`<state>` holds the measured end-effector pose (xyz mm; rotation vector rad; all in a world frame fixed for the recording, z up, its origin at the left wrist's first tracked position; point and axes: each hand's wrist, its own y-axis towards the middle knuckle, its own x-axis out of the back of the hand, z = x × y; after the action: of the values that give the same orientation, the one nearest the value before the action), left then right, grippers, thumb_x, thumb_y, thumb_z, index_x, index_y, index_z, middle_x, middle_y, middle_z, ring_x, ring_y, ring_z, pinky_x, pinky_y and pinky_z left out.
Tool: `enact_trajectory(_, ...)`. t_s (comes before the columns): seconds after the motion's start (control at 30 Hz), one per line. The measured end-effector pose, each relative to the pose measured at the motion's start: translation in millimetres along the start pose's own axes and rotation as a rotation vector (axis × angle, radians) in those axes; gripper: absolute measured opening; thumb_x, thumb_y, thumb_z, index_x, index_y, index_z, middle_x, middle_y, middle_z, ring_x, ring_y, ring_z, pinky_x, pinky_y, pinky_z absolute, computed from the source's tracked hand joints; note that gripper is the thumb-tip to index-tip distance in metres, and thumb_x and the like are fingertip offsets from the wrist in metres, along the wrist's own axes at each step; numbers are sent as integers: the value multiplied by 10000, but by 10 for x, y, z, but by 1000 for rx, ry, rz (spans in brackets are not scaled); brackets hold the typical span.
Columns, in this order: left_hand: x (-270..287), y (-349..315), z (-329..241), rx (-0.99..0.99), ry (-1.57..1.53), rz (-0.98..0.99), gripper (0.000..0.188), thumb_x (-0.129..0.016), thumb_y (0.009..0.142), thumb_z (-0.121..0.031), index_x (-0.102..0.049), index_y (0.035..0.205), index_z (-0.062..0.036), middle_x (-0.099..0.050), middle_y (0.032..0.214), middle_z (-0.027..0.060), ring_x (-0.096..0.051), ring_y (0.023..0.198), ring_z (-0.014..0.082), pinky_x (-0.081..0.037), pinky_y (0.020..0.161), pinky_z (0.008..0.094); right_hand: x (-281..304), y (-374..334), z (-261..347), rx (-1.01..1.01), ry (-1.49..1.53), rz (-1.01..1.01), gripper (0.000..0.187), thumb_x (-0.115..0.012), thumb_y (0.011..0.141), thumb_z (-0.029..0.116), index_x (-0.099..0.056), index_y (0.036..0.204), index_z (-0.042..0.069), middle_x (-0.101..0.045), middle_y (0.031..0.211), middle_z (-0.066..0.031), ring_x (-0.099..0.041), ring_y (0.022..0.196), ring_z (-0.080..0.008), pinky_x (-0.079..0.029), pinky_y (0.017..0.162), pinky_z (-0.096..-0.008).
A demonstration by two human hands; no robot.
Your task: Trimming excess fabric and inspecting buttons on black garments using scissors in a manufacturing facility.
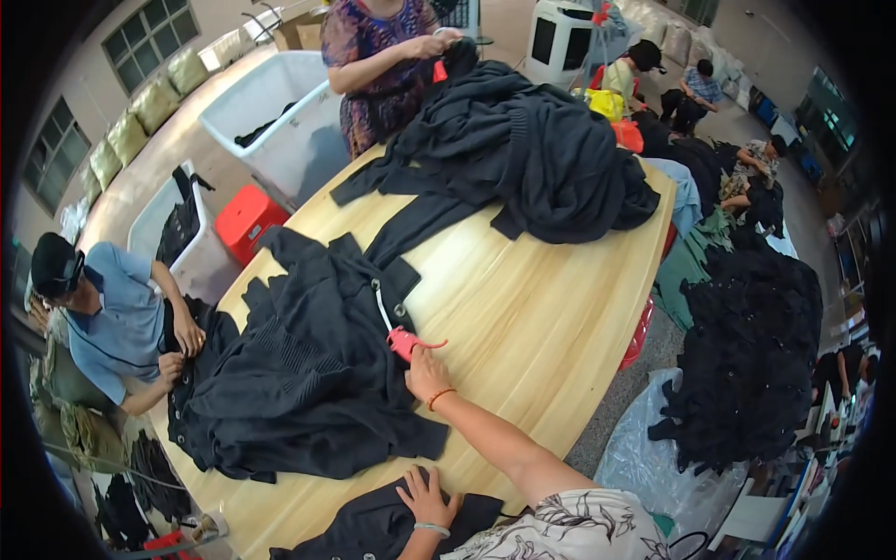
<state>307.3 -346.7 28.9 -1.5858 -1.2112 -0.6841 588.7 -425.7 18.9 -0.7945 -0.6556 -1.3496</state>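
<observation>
My right hand (428, 375) is closed on a red trigger-handled tool (402, 343) with a thin, pale, bent rod. The rod reaches over the right edge of a heap of black knit garments (299, 373), where round metal fittings show. Below, my left hand (427, 504) lies flat with fingers spread, pressing on a black garment (359, 518) at the near table edge. Small round fittings line that garment's lower edge. What exactly the tool is, I cannot tell.
A pale wooden table (523, 317) carries another big black garment pile (523, 149) at its far side. A co-worker in blue (117, 308) handles black cloth at left; another person (378, 70) stands behind. White bins (280, 112), a red stool (247, 224) and black garments on the floor (747, 355) surround it.
</observation>
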Motion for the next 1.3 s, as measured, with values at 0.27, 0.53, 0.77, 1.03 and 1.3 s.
enact_trajectory(0.27, -37, 138, 125, -149, 49, -60, 863, -728, 712, -485, -373, 1444, -197, -159, 1550, 201, -145, 1414, 426, -45, 1098, 631, 1483, -147, -973, 91, 612, -156, 381, -751, 659, 302, -576, 751, -24, -586, 640, -112, -566, 584, -203, -471, 576, -373)
enact_trajectory(0.53, 10, 300, 240, -108, 149, -101, 907, -706, 703, -484, -319, 1473, -200, -150, 1557, 200, -105, 1437, 391, -45, 1112, 611, 3254, -1765, -676, 40, 714, -153, 270, -769, 776, 141, -660, 947, -37, -587, 758, 43, -523, 663, -36, -436, 582, -197)
enact_trajectory(0.77, -41, 347, 228, -91, 199, -70, 916, -684, 720, -530, -280, 1492, -250, -122, 1571, 158, -90, 1445, 366, -54, 1108, 603, 3031, -2395, -1134, 28, 761, -164, 325, -763, 755, 127, -656, 993, -66, -656, 884, -17, -591, 803, -82, -507, 744, -259)
enact_trajectory(1.03, -104, 253, 178, -53, 144, -83, 976, -694, 679, -536, -272, 1486, -183, -124, 1564, 185, -98, 1441, 378, -55, 1113, 603, 3175, -2649, -1085, 92, 647, -139, 408, -775, 721, 190, -620, 1001, -64, -649, 867, -96, -583, 810, -116, -488, 752, -306)
enact_trajectory(1.3, 526, 267, -1663, -538, -324, -929, 1196, -825, 608, -433, -132, 1484, -7, -169, 1512, 272, -171, 1407, 435, -131, 1117, 572, 3273, -2006, -708, 299, 629, 131, 404, -790, 754, 195, -618, 1041, -31, -596, 812, 4, -516, 774, -74, -466, 731, -261)
